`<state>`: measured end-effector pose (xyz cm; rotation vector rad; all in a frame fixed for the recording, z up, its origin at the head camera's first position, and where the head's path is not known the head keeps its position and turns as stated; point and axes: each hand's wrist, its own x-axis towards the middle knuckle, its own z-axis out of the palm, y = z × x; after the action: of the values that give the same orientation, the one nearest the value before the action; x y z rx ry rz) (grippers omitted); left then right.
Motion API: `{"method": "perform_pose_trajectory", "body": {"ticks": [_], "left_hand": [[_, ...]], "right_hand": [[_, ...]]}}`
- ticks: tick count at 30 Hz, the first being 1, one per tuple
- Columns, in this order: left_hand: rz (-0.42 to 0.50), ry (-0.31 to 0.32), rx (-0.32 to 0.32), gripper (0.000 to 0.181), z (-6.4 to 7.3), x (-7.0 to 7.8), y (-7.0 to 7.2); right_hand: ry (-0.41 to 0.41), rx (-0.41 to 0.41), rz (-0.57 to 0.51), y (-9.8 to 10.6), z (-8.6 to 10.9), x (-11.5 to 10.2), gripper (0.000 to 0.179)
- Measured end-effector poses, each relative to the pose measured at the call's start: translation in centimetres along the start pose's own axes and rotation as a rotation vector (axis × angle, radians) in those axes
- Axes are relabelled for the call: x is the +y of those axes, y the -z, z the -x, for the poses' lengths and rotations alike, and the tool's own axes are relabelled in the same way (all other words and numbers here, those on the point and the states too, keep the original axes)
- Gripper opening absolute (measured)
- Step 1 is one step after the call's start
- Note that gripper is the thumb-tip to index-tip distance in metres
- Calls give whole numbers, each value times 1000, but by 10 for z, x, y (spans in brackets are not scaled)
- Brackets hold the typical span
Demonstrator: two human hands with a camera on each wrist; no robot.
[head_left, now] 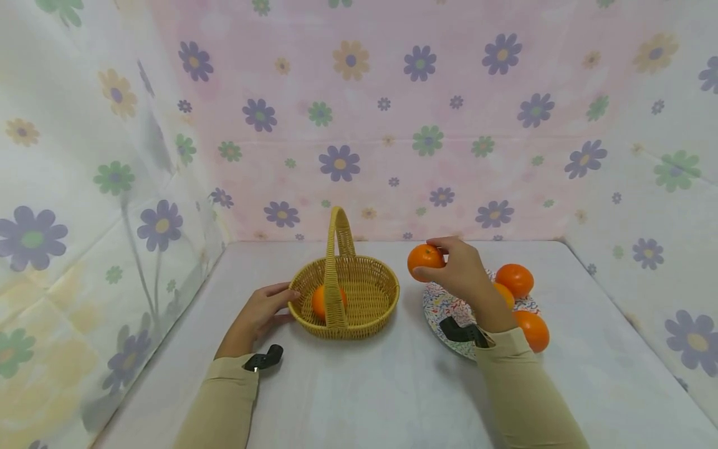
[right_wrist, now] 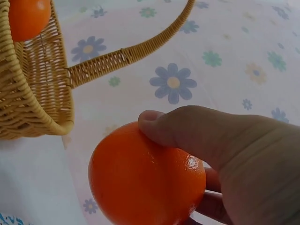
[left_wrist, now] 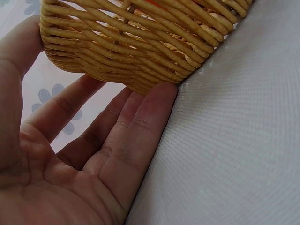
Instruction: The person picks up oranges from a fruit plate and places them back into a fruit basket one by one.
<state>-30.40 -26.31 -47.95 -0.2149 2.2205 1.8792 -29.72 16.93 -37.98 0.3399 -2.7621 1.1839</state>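
Note:
My right hand (head_left: 462, 268) holds a shiny orange (head_left: 424, 262) between thumb and fingers, raised beside the plate. In the right wrist view the thumb lies on top of this orange (right_wrist: 147, 176), with fingers behind it. A yellow wicker basket (head_left: 367, 324) with a tall arched handle stands left of centre, and one orange (head_left: 318, 303) lies inside it, partly behind the handle. At the basket's left side, my left hand (head_left: 269, 308) grips it, thumb at the rim. In the left wrist view its fingers (left_wrist: 140, 126) rest against the lower woven wall.
A round plate (head_left: 440, 312) with a colourful speckled pattern sits on the right under my right forearm. On it are several oranges, among them one at the back (head_left: 515, 280) and one at the front (head_left: 531, 330). Flower-printed cloth (head_left: 370, 125) walls the white table (head_left: 359, 399) behind and at both sides.

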Motion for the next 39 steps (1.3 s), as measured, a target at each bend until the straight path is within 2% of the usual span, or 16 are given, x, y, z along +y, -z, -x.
{"method": "perform_pose_trajectory", "body": {"ticks": [7,16,29,39], "left_hand": [[-19,-17,-14,65,-1,4,2],[-24,5,-4,64,-1,0,3],[-16,-7,-9,65,0,0,0],[-8,0,-9,66,0,1,0]], "right_hand": [[31,-17,17,-7,-2,-11,72],[74,-34,18,-20,-4,-22,69],[143,-102,-9,-40,-5,-46,64],[135,-126,-41,-54,-4,-55,63]]}}
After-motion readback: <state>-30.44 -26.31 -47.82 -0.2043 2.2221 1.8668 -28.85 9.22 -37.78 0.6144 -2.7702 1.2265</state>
